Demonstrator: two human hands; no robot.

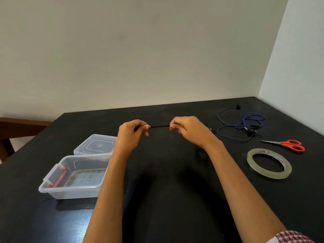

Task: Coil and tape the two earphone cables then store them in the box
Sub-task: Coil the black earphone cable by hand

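Pinching the black cable (160, 126) taut above the table (35, 151), the left hand (130, 132) and right hand (185, 130) each had thumb and forefinger closed on it, the other fingers curled. Best, I'd say: wind small even loops, trap them one-handed, then reach for the tape (266, 171). The blue cable (242, 125) lay loose far right; the box (52, 183) stood open on the left.
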